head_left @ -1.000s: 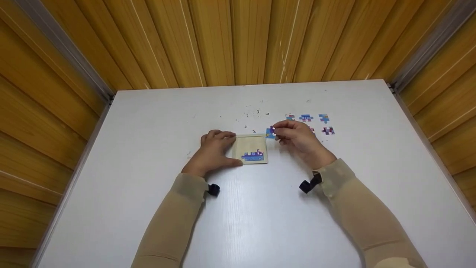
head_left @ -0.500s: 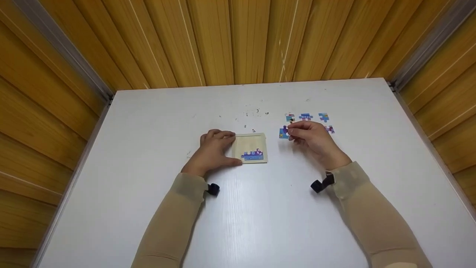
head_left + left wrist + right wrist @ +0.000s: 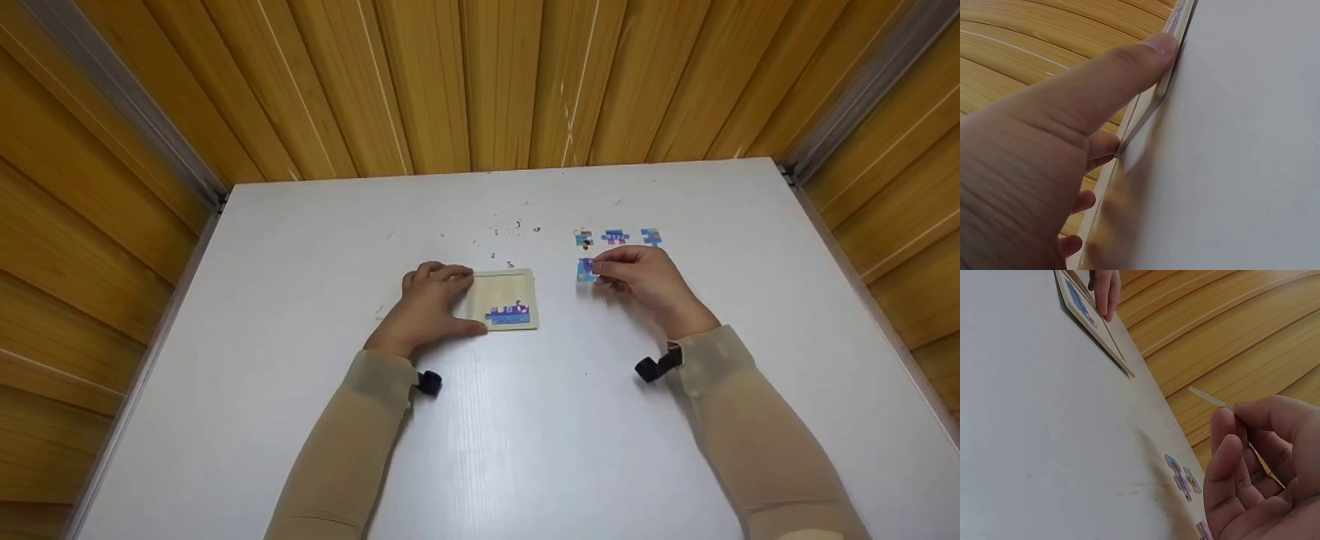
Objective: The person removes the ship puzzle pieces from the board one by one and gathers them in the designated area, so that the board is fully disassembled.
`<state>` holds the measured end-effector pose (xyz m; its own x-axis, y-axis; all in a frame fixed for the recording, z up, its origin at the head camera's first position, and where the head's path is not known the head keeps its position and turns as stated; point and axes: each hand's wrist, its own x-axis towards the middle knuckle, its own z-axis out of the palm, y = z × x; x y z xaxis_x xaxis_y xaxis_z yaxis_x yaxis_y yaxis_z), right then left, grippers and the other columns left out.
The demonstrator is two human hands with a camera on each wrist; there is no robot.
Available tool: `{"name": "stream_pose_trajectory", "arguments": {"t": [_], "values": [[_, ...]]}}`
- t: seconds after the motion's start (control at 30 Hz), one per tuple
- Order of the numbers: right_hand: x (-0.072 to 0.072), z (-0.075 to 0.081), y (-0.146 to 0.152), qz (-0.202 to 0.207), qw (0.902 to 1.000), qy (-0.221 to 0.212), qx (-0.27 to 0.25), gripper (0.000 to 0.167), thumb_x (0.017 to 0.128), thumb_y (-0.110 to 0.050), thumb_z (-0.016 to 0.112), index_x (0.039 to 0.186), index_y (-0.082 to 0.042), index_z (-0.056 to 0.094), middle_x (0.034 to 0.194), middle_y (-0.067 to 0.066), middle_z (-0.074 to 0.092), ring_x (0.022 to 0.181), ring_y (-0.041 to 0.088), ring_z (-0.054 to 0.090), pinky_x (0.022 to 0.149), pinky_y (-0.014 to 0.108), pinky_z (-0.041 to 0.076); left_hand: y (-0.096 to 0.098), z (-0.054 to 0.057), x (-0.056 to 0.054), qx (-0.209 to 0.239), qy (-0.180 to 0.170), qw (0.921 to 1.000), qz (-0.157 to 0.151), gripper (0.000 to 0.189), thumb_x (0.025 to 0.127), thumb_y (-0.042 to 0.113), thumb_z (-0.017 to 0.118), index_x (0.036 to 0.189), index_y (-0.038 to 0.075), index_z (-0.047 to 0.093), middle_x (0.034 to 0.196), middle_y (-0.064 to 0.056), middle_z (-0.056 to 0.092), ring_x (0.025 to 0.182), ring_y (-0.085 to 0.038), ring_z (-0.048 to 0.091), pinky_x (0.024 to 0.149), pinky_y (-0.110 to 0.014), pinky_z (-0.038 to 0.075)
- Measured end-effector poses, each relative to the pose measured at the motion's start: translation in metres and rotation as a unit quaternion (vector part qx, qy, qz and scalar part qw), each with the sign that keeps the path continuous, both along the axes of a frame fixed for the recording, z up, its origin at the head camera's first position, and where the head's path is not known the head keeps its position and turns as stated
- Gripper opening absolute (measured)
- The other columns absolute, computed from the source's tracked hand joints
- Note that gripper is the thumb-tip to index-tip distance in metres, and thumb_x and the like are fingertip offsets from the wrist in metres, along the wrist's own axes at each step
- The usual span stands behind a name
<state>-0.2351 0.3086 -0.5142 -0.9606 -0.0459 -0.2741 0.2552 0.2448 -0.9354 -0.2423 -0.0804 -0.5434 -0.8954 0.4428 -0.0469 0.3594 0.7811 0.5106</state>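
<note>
My left hand (image 3: pixel 431 307) holds a small square wooden puzzle tray (image 3: pixel 502 289), its thumb on the near edge and fingertips at the far edge. Joined blue and purple puzzle pieces (image 3: pixel 510 313) lie along the tray's near side. To the right of the tray, my right hand (image 3: pixel 649 281) pinches a blue and purple puzzle piece (image 3: pixel 584 271) between thumb and fingers. Seen edge-on in the right wrist view, that puzzle piece (image 3: pixel 1207 397) is held above the table. In the left wrist view the thumb (image 3: pixel 1129 73) presses the tray's rim.
Beyond the right hand, loose puzzle pieces lie in a row: a multicoloured one (image 3: pixel 583 238), a blue and pink one (image 3: pixel 615 237) and a blue one (image 3: pixel 651 236). Small dark specks (image 3: pixel 517 225) dot the white table (image 3: pixel 337 225). A wood-patterned wall (image 3: pixel 435 90) stands behind.
My right hand has moved right, away from the tray, carrying the puzzle piece, which has turned a little. It now covers loose pieces seen before. The left hand and tray stay put.
</note>
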Motion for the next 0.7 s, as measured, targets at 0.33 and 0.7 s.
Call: {"name": "stream_pose_trajectory", "arguments": {"t": [0.33, 0.7], "values": [[-0.0037, -0.0012, 0.0084, 0.026, 0.9953, -0.008, 0.093, 0.036, 0.107, -0.028, 0.08, 0.132, -0.001, 0.082, 0.1, -0.008, 0.083, 0.09, 0.013, 0.073, 0.08, 0.022, 0.061, 0.0003, 0.0, -0.0014, -0.003, 0.001, 1.0, -0.002, 0.099, 0.082, 0.062, 0.098, 0.164, 0.019, 0.062, 0.17, 0.006, 0.057, 0.164, -0.033, 0.035, 0.137, -0.056, 0.021], [-0.0003, -0.0001, 0.0079, 0.05, 0.9866, -0.014, 0.154, 0.03, 0.106, -0.027, 0.082, 0.123, -0.002, 0.085, 0.093, -0.004, 0.082, 0.083, 0.012, 0.071, 0.074, 0.023, 0.06, 0.0003, -0.0001, 0.0002, 0.004, -0.007, 0.9999, 0.006, 0.099, 0.082, 0.061, 0.098, 0.164, 0.02, 0.062, 0.171, 0.007, 0.056, 0.165, -0.032, 0.033, 0.138, -0.055, 0.02]]}}
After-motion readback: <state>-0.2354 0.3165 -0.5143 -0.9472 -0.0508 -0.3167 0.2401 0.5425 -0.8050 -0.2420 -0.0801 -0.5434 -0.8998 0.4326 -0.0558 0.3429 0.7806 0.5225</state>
